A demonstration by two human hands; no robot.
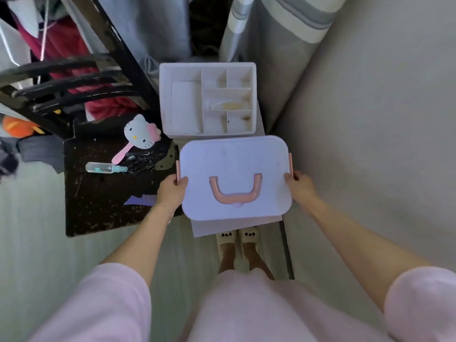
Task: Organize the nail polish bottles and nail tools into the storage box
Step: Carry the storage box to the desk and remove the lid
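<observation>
Both hands hold the box [235, 177] by its short sides: the left hand [171, 191] has its grip clamped on one edge by the pink latch, the right hand [299, 186] on the other. The box hangs just in front of the tray [207, 98], lid down, handle [235, 190] flat. If the latches are loose, I judge the bottom could drop away. No polish bottles show.
</observation>
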